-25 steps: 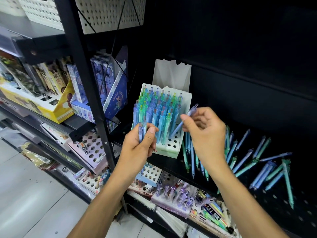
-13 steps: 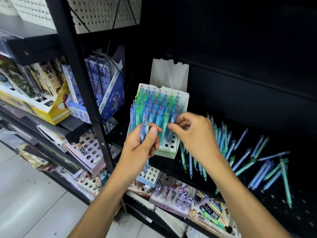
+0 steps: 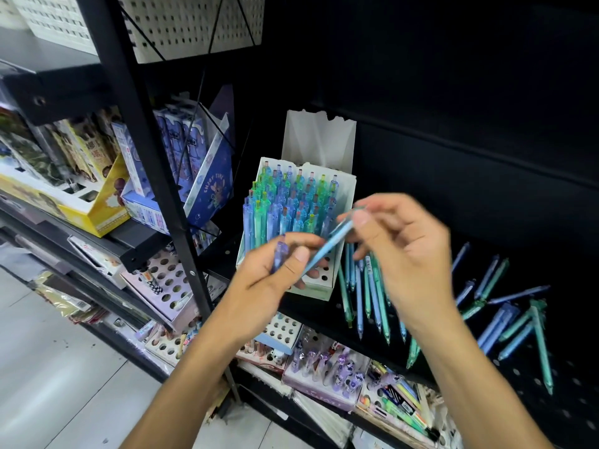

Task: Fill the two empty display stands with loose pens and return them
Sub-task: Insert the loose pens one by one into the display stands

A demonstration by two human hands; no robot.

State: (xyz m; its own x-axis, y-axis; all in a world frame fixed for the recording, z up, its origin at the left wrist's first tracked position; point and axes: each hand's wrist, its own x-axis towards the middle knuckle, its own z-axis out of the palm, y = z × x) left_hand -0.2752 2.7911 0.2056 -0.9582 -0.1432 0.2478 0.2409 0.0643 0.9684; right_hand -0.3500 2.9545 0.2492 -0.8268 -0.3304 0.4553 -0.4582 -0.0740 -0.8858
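Observation:
A white display stand (image 3: 343, 189) sits on the black shelf, packed with several upright blue and green pens; a few holes at its front right are bare. My left hand (image 3: 275, 280) hovers in front of the stand, closed around a purple-blue pen (image 3: 280, 254). My right hand (image 3: 398, 251) is to its right, pinching the top of a light blue pen (image 3: 327, 247) that slants down toward my left hand. Loose blue and green pens (image 3: 369, 293) lie on the shelf right of the stand, with more loose pens (image 3: 515, 319) further right.
A black upright post (image 3: 146, 150) stands left of the stand. Beyond it are blue boxed stationery (image 3: 181, 147) and a yellow box (image 3: 94, 202). Lower shelves hold white holed stands (image 3: 168, 280) and purple pen boxes (image 3: 324, 367). Grey floor tiles lie at lower left.
My right hand has pulled back from the stand's front row and now holds a light blue pen angled toward my left hand, which has shifted slightly right.

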